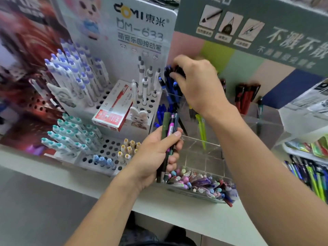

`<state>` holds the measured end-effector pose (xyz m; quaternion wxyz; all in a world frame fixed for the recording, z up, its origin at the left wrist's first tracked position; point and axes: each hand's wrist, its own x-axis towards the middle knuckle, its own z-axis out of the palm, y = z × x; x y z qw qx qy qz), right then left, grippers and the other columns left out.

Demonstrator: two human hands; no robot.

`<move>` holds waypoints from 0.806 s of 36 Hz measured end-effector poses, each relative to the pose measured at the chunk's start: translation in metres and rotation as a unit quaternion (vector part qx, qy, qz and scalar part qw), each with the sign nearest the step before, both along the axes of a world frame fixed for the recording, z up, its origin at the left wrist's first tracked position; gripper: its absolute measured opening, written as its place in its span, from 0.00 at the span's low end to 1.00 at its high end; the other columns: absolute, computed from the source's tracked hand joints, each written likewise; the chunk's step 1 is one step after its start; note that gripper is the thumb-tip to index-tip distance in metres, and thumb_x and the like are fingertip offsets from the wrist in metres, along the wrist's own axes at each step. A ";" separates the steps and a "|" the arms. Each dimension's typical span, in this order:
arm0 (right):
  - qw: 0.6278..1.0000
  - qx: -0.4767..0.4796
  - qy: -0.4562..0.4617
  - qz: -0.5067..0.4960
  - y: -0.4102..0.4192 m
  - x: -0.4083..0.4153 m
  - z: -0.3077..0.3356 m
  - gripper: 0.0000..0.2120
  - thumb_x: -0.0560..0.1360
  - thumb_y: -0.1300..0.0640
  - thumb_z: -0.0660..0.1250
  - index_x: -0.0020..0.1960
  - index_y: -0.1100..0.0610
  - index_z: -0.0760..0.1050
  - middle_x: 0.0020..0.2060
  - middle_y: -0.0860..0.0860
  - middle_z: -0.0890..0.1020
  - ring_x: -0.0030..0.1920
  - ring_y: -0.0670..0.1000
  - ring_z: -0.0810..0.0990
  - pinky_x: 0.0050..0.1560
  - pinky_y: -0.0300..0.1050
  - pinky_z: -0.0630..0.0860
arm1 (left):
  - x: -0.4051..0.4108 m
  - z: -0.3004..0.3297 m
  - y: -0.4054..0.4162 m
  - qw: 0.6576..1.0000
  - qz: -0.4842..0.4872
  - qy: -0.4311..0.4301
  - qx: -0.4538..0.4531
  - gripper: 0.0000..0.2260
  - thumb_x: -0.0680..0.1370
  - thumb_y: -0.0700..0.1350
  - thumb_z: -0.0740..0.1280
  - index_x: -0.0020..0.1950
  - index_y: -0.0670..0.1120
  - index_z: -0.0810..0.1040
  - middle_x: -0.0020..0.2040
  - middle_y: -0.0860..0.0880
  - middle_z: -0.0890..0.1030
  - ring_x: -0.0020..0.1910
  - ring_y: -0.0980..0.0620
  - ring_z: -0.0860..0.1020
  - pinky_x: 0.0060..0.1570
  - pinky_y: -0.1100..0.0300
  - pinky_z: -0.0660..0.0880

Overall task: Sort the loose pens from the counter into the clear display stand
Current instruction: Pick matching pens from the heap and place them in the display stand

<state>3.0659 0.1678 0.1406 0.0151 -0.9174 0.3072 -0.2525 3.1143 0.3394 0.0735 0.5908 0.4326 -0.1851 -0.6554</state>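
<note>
Pens (169,139) are gripped in a bundle by the left hand (156,153) beside the clear display stand (200,153), while the right hand (197,84) fingers are curled on blue pens (170,82) in a rear compartment; tips should be lowered squarely.

The left hand (156,153) held a bundle of pens (168,137) upright, while the right hand (197,84) gripped blue pens (170,86) in the clear display stand (200,153).

Below my right hand's fingers (174,75), blue pens (170,89) crowd the clear stand's (204,148) back cell. Nearer cells beside my left fingers (173,139) stand open; one green pen (202,128) leans there.
</note>
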 end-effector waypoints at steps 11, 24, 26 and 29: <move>1.000 -0.011 0.014 0.023 -0.005 -0.004 -0.009 0.10 0.78 0.56 0.68 0.54 0.61 0.82 0.46 0.58 0.85 0.50 0.64 0.78 0.48 0.57 0.75 | 0.001 -0.007 -0.003 0.999 0.023 0.027 0.008 0.06 0.82 0.42 0.65 0.59 0.45 0.77 0.34 0.51 0.74 0.24 0.58 0.65 0.20 0.67 0.63; 0.968 0.152 -0.191 -0.052 0.063 -0.064 0.015 0.13 0.75 0.44 0.73 0.38 0.53 0.84 0.31 0.44 0.83 0.32 0.43 0.79 0.36 0.40 0.75 | -0.011 -0.004 -0.004 0.996 0.013 -0.089 -0.012 0.06 0.82 0.44 0.66 0.56 0.45 0.73 0.33 0.48 0.72 0.24 0.54 0.68 0.22 0.64 0.67; 0.946 0.266 -0.156 -0.096 0.084 -0.078 -0.008 0.17 0.71 0.40 0.76 0.35 0.53 0.82 0.28 0.46 0.82 0.30 0.44 0.79 0.33 0.43 0.77 | -0.019 -0.010 -0.007 0.977 0.005 -0.210 -0.026 0.07 0.82 0.44 0.66 0.58 0.44 0.72 0.34 0.47 0.72 0.25 0.52 0.69 0.23 0.62 0.68; 0.914 0.340 -0.165 -0.148 0.099 -0.094 -0.042 0.17 0.72 0.47 0.76 0.29 0.54 0.78 0.25 0.48 0.79 0.27 0.45 0.75 0.34 0.46 0.75 | -0.035 -0.018 -0.012 0.930 -0.028 -0.364 -0.034 0.08 0.80 0.44 0.69 0.57 0.51 0.74 0.41 0.53 0.80 0.35 0.54 0.78 0.34 0.58 0.76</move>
